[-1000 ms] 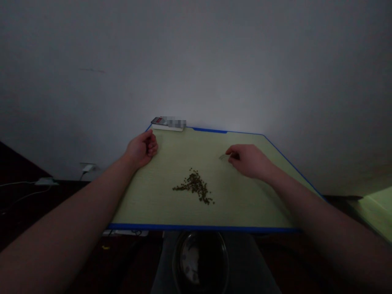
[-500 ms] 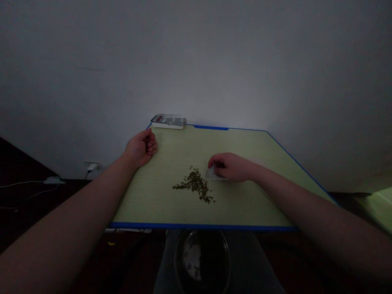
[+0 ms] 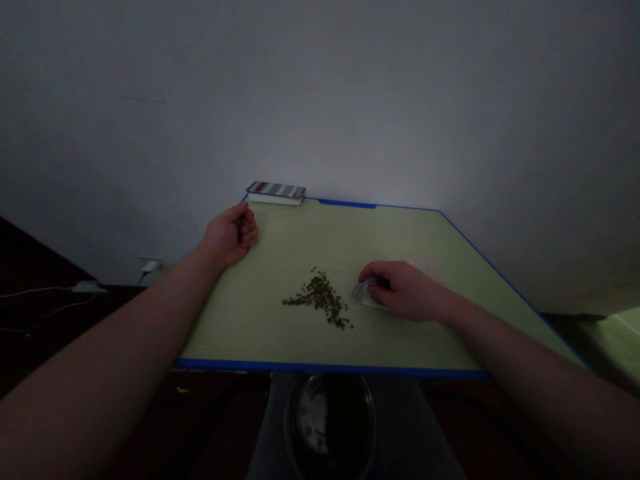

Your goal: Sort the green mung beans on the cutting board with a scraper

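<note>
1. Seeds (image 3: pixel 319 298) lie in a loose heap on the green board (image 3: pixel 240 333), just left of your right hand (image 3: pixel 407 291), whose fingers grip a clear plastic piece (image 3: pixel 364 295); pushing it hard could scatter them.
2. Your curled left hand (image 3: pixel 229 235) seems empty; bumping the board could roll seeds over its blue edge (image 3: pixel 330 367).

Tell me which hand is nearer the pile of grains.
Right hand: nearer, just right of the pile of grains, not touching it, gripping a clear plastic piece. Left hand: farther, beyond the pile and to its left.

On the far edge of the blue-rimmed table (image 3: pixel 325 365) a phone (image 3: pixel 276 189) lies on a white block (image 3: pixel 275 200); below, apparently a glass bowl (image 3: pixel 330 427).
</note>
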`<state>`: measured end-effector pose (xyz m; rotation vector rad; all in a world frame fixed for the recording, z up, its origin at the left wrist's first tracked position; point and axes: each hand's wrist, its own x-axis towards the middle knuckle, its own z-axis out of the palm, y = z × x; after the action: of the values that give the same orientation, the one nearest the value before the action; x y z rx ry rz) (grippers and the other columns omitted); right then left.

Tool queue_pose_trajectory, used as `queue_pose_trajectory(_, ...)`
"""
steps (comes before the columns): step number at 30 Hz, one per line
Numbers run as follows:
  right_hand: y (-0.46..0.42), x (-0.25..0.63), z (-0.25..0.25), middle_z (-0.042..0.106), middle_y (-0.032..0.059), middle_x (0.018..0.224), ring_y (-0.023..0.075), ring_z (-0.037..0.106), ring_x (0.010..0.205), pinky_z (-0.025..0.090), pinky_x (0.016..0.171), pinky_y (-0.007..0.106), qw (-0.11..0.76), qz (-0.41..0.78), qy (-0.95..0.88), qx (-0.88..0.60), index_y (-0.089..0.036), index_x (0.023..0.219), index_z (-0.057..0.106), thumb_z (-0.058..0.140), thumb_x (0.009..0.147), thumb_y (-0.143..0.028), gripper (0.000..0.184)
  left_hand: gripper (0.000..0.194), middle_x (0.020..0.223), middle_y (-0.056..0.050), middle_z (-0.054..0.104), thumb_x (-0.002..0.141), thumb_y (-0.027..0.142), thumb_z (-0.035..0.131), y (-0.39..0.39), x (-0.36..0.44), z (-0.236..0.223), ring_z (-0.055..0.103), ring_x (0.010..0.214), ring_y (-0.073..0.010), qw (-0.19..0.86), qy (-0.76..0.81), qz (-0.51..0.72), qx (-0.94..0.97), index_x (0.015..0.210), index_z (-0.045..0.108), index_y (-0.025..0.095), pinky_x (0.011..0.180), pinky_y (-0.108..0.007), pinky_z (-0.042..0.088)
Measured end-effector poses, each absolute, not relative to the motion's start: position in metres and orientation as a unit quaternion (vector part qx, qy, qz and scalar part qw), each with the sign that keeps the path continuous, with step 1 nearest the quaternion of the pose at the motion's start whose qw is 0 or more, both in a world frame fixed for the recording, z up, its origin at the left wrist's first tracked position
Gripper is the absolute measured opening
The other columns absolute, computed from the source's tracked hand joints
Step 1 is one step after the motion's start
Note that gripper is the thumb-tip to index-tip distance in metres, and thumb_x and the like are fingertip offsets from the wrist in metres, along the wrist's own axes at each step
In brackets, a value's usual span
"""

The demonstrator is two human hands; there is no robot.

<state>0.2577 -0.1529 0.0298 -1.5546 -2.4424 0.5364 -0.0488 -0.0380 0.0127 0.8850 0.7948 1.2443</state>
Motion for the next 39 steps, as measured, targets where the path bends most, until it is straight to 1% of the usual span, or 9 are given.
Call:
queue_pose_trajectory(5,-0.154,0.249,0.029,0.063,0.0020,0.074,0.0123,0.053,0.062,0.038,0.058,0.023,0.108,0.192,-0.836,-0.502,-0.017,0.096,0.062,0.050,0.076,-0.016,0.023,0.027,0.040,0.004,0.029,0.079,0.030,0.044,-0.037,-0.050,0.012,0.028,0.032,-0.0057,0.656,0.352,0.545,0.385,0.056,0.042,0.018,0.032,-0.020,0.019)
queue_pose_trajectory(14,-0.140,0.238,0.036,0.065,0.0033,0.078,0.0122,0.054,0.063,0.039,0.061,0.024,0.074,0.196,-0.876,-0.434,-0.017,0.097,0.063,0.050,0.074,-0.013,0.026,0.027,0.040,0.004,0.029,0.079,0.030,0.044,-0.039,-0.049,0.014,0.029,0.032,-0.0058,0.654,0.353,0.545,0.388,0.055,0.042,0.017,0.032,-0.020,0.019)
queue_pose_trajectory(19,-0.138,0.237,0.031,0.064,0.0025,0.077,0.0120,0.054,0.064,0.039,0.061,0.023,0.097,0.203,-0.874,-0.430,-0.017,0.099,0.061,0.049,0.075,-0.013,0.026,0.026,0.040,0.004,0.029,0.079,0.029,0.043,-0.038,-0.049,0.013,0.029,0.032,-0.0059,0.651,0.360,0.545,0.387,0.055,0.043,0.017,0.032,-0.020,0.020)
queue_pose_trajectory(26,-0.142,0.234,0.030,0.065,0.0044,0.085,0.0126,0.055,0.069,0.039,0.064,0.024,0.112,0.208,-0.893,-0.384,-0.017,0.101,0.062,0.047,0.077,-0.012,0.029,0.027,0.040,0.003,0.030,0.079,0.030,0.045,-0.038,-0.050,0.012,0.031,0.033,-0.0062,0.649,0.356,0.540,0.401,0.055,0.043,0.017,0.032,-0.020,0.021)
queue_pose_trajectory(32,-0.146,0.240,0.030,0.066,0.0038,0.084,0.0135,0.056,0.072,0.039,0.066,0.024,0.112,0.215,-0.895,-0.376,-0.018,0.099,0.063,0.047,0.076,-0.012,0.028,0.029,0.040,0.004,0.030,0.080,0.029,0.042,-0.042,-0.047,0.015,0.030,0.032,-0.0062,0.643,0.368,0.543,0.396,0.054,0.043,0.017,0.032,-0.020,0.019)
queue_pose_trajectory(39,-0.153,0.246,0.033,0.066,0.0043,0.083,0.0141,0.055,0.070,0.038,0.064,0.024,0.092,0.215,-0.895,-0.380,-0.018,0.097,0.063,0.049,0.075,-0.012,0.027,0.030,0.040,0.004,0.030,0.081,0.030,0.041,-0.043,-0.045,0.017,0.029,0.033,-0.0061,0.637,0.371,0.546,0.398,0.053,0.041,0.017,0.033,-0.020,0.019)
